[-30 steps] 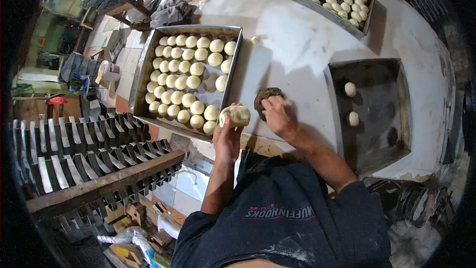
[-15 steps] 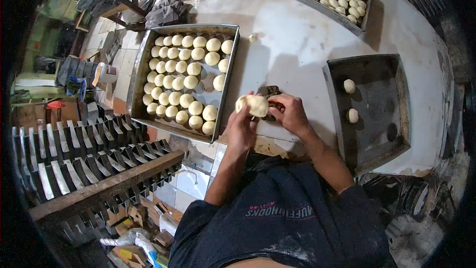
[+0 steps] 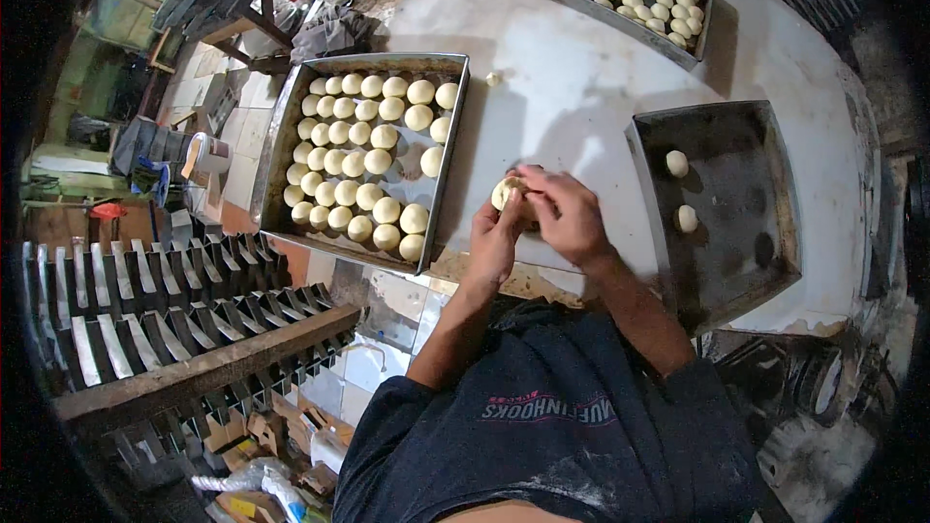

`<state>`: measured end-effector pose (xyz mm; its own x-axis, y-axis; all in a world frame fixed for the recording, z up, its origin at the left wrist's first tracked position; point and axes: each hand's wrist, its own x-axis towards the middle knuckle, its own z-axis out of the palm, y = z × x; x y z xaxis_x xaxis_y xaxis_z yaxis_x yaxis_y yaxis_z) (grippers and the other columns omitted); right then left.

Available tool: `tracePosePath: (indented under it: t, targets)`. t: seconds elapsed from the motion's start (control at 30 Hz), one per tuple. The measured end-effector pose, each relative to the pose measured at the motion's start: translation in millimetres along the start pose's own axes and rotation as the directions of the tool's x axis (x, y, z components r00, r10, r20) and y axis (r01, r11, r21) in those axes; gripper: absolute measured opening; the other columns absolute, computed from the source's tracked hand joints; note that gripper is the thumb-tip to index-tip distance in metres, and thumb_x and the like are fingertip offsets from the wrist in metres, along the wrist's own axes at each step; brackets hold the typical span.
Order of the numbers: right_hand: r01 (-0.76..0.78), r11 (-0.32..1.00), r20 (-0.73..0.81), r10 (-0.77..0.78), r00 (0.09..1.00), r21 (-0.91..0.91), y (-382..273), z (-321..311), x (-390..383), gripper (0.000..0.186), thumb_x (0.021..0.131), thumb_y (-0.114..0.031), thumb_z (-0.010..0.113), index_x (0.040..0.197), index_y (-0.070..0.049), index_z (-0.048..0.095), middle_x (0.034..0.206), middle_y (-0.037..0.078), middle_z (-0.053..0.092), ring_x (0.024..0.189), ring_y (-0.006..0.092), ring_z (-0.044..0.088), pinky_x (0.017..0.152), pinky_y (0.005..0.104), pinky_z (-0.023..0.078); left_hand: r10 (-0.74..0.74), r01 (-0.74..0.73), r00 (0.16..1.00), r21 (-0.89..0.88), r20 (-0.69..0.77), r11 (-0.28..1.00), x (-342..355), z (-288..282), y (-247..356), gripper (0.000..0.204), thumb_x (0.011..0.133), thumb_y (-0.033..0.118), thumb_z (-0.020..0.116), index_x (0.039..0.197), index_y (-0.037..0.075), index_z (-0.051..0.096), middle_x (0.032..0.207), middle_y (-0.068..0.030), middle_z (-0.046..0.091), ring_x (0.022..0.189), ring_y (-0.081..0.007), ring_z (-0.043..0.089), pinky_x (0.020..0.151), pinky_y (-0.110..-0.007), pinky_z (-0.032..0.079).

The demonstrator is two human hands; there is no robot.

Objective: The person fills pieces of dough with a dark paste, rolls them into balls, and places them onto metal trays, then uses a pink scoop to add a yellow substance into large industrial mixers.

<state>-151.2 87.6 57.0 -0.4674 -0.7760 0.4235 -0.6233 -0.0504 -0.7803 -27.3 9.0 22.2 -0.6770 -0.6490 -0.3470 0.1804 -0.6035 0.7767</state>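
A pale piece of dough (image 3: 505,193) rests in my left hand (image 3: 494,244), whose fingers and thumb curl round it. My right hand (image 3: 572,220) is over the dough from the right, its fingers bent and pinching at the edge; slight motion blur softens the fingertips. Both hands are just above the near edge of the table. On the left, close to my left hand, stands a large metal tray (image 3: 461,102) with rows of round dough balls (image 3: 378,162). A darker tray (image 3: 722,271) to the right bears two dough balls (image 3: 687,219) near its left side.
A further metal tray (image 3: 620,10) full of dough balls stands at the table's far right. A small dough scrap (image 3: 494,78) lies on the pale tabletop (image 3: 572,68). At lower left is a rack of metal strips (image 3: 174,329) with a wooden beam. A white bucket (image 3: 208,153) stands beyond it.
My right hand has moved from beside the dough onto it, and the dough now looks more gathered. The dark lump seen on the table behind my hands is now mostly hidden by them.
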Motion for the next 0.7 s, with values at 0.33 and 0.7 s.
tracePosePath:
  t: [0.33, 0.7]
  targets:
    - [-0.450, 0.583, 0.199, 0.444, 0.874, 0.677, -64, 27, -20, 0.030, 0.084, -0.013, 0.077, 0.105, 0.007, 0.069, 0.109, 0.014, 0.061, 0.075, 0.0130, 0.066, 0.064, 0.0263, 0.056, 0.468, -0.470, 0.882, 0.132, 0.048, 0.873, -69, -15, 40, 0.041, 0.103, 0.010, 0.049, 0.141, -0.003, 0.041, 0.132, -0.0153, 0.055, 0.116, -0.0197, 0.056, 0.099, -0.035, 0.048]
    - [0.495, 0.860, -0.055, -0.492, 0.869, 0.123, -235, 68, -77, 0.019, 0.078, -0.005, 0.078, 0.096, 0.001, 0.072, 0.096, 0.009, 0.068, 0.084, 0.0261, 0.067, 0.073, 0.0331, 0.055, 0.571, -0.568, 0.819, -0.058, 0.060, 0.821, -247, -86, 96, 0.081, 0.094, 0.032, 0.066, 0.152, -0.006, 0.024, 0.141, -0.0178, 0.045, 0.129, -0.0271, 0.047, 0.106, -0.036, 0.038]
